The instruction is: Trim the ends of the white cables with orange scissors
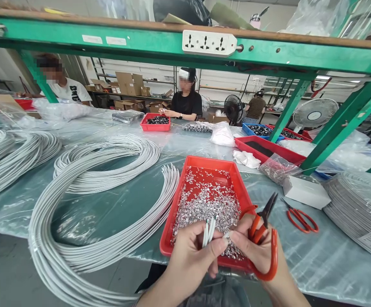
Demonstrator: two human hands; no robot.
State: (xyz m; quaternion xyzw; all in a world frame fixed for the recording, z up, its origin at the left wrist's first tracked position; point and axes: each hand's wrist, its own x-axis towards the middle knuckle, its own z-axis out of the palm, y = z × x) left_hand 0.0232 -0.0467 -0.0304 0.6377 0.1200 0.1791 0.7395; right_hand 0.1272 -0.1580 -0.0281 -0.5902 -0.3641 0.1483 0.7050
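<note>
Above the near end of a red tray [243, 187] of small silvery metal pieces, my two hands meet at the fingertips. My left hand [195, 251] is closed around several white cable ends [208, 232], which point upward. The thumb and fingers of my right hand [252, 249] pinch at a white tip beside my left thumb; a small metal piece seems to be there, partly hidden. Red-handled scissors [264, 219] hang on my right hand, blades pointing up and away. Large coils of white cable [49, 213] lie to the left of the tray.
Orange-handled scissors [302, 219], a white box [306, 192] and a grey cable coil [358, 213] lie on the right. A green shelf frame [140, 42] spans overhead. Across the table sits a person [187, 102] behind a small red tray [156, 127].
</note>
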